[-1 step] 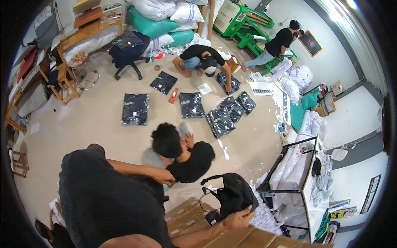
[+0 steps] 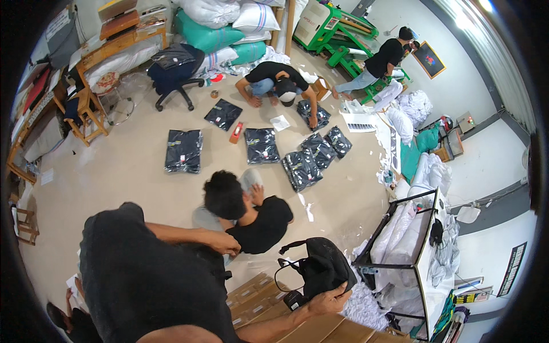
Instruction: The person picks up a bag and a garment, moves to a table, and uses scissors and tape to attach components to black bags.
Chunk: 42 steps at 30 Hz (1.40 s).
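Note:
My right hand [image 2: 330,299] grips the lower edge of a black bag [image 2: 325,266], its fingers closed at the bag's side. A strap and a thin cable loop out from the bag's left. Beside my right wrist, next to the bag, is a small black box-shaped item [image 2: 294,299]. Brown cardboard boxes [image 2: 257,294] lie under and around my right forearm. Bent across in front of my black shirt, my left arm ends in my left hand [image 2: 227,243], curled near my waist. Whatever its fingers hold, if anything, is hidden.
A person [image 2: 251,214] crouches just ahead. Another person [image 2: 283,86] bends over dark garments in clear plastic [image 2: 263,146]. One person [image 2: 384,63] stands by a green machine [image 2: 337,34]. A black-framed rack [image 2: 400,266] with wrapped white rolls stands right; an office chair [image 2: 174,71] stands far left.
The whole view has shifted very slightly, so things sit a little farther left. Both my hands keep their places and grips.

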Available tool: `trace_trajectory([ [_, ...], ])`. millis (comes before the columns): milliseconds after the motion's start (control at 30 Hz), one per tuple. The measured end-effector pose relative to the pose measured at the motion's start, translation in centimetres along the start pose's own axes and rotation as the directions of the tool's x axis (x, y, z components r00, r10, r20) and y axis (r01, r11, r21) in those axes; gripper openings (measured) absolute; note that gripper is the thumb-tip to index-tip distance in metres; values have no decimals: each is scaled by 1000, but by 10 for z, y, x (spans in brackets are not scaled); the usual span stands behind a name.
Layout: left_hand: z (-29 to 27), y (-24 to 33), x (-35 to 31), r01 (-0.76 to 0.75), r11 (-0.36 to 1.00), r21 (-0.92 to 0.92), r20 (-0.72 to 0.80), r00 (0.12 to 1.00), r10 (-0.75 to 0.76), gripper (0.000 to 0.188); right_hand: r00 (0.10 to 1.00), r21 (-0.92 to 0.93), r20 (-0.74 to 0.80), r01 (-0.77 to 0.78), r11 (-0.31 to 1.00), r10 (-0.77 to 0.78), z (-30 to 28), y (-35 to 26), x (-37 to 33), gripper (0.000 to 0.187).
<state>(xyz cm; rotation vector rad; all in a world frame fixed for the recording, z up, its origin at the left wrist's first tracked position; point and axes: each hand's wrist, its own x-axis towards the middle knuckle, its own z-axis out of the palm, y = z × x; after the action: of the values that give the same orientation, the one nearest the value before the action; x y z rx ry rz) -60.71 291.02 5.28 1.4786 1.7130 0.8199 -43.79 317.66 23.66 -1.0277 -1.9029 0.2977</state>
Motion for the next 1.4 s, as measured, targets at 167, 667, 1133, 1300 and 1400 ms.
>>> trace_trajectory([
  [167,-60,27,118,105,993,-46,-239,964,-113,24,995,100,48,83,992,-88,55,43,110,34],
  [667,-150,54,318,254,957,-139,-536,793,-289,24,989,-99,-51,131,986,-136,169,255,368,30],
  [1133,-190,93,845,-20,1000,20,18,1000,20,28,1000,-317,1,-13,948,14,150,462,484,16],
  [1300,-148,178,957,-409,911,-53,242,880,409,47,978,-362,-187,-153,920,89,97,467,484,16],
  [1400,-85,241,998,-611,772,-174,317,707,632,54,965,-424,-232,-214,880,123,62,480,491,17],
])
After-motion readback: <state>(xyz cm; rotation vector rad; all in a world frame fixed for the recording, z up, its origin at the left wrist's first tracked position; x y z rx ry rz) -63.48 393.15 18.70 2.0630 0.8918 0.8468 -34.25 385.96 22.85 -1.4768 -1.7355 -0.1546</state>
